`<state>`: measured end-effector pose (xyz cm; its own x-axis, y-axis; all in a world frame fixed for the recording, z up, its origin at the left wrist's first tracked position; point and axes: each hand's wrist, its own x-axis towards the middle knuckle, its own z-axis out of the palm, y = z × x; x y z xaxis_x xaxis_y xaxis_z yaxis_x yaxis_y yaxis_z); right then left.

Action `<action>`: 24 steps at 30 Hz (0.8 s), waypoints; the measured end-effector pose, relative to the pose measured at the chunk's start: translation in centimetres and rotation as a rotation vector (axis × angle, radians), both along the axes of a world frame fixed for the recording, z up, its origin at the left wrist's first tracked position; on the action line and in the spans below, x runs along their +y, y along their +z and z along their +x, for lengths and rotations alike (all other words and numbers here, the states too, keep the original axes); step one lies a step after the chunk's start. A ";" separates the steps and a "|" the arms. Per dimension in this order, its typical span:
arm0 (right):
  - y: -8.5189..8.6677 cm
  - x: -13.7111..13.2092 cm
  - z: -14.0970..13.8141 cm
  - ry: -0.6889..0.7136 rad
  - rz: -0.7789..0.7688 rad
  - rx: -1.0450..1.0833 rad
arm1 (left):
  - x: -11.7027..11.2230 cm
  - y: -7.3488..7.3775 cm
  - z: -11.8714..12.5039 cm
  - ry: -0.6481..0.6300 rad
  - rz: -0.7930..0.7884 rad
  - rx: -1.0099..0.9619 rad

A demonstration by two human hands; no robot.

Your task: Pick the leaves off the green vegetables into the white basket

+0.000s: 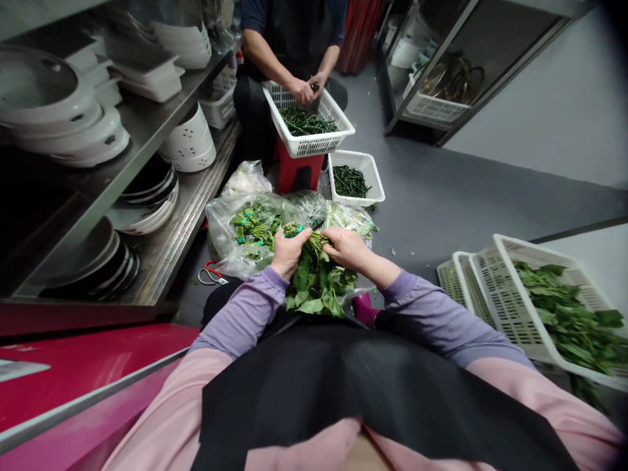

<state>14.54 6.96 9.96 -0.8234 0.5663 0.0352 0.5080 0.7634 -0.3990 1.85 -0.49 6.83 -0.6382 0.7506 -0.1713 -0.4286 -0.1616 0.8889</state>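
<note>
**Over my lap: bunch of greens (316, 284) in both fists**

Above my apron (343, 386), my left hand (289, 252) and right hand (346, 247) are clenching its stems. A plastic bag (230, 245) is crowding just ahead, shelf (167, 242) hemming left, basket (510, 288) right; grey floor (441, 196) is lying open beyond.

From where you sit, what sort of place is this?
Probably a restaurant's prep room: steel shelves stacked with dishes, white baskets of leaves, and a bunch of greens being held.

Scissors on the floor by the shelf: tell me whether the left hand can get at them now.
Probably yes, but not freely: the scissors lie uncovered beside the plastic bag, close to the left hand, yet that hand is gripping the bunch of greens.
</note>
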 end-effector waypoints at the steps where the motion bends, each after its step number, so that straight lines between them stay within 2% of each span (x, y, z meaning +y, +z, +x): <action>1: -0.1 -0.2 -0.2 -0.053 -0.058 0.070 | 0.0 0.1 0.1 0.014 0.004 0.002; 5: -1.5 -1.6 -1.3 -0.324 -0.525 0.403 | 0.0 0.2 0.6 0.039 0.020 0.034; 7: -2.2 -1.7 -1.3 -0.466 -0.663 0.487 | 0.0 0.2 0.6 0.038 0.020 0.061; 9: -2.5 -0.8 -0.7 -0.582 -0.656 0.519 | -0.1 0.0 0.3 0.072 0.025 0.088; 11: -2.2 0.9 0.6 -0.672 -0.534 0.571 | -0.1 -0.1 -0.2 0.123 0.033 0.128; 13: -1.1 2.6 2.2 -0.712 -0.408 0.644 | 0.1 -0.3 -0.8 0.161 0.030 0.187; 15: 0.6 3.3 3.5 -0.662 -0.303 0.700 | 0.3 -0.6 -1.1 0.187 0.014 0.226; 17: 2.5 2.5 4.1 -0.499 -0.232 0.655 | 0.6 -0.9 -1.3 0.215 -0.009 0.220; 19: 4.0 0.4 3.9 -0.225 -0.164 0.453 | 0.9 -1.2 -1.3 0.236 -0.031 0.195; 21: 4.5 -2.1 3.1 0.056 -0.107 0.148 | 1.0 -1.4 -1.3 0.254 -0.047 0.180; 22: 4.4 -3.1 2.6 0.147 -0.074 0.010 | 1.0 -1.4 -1.3 0.256 -0.051 0.174; 23: 4.1 -3.9 2.0 0.177 -0.035 -0.096 | 1.0 -1.3 -1.3 0.254 -0.054 0.163; 24: 3.7 -4.3 1.5 0.143 0.005 -0.162 | 0.9 -1.2 -1.2 0.247 -0.054 0.142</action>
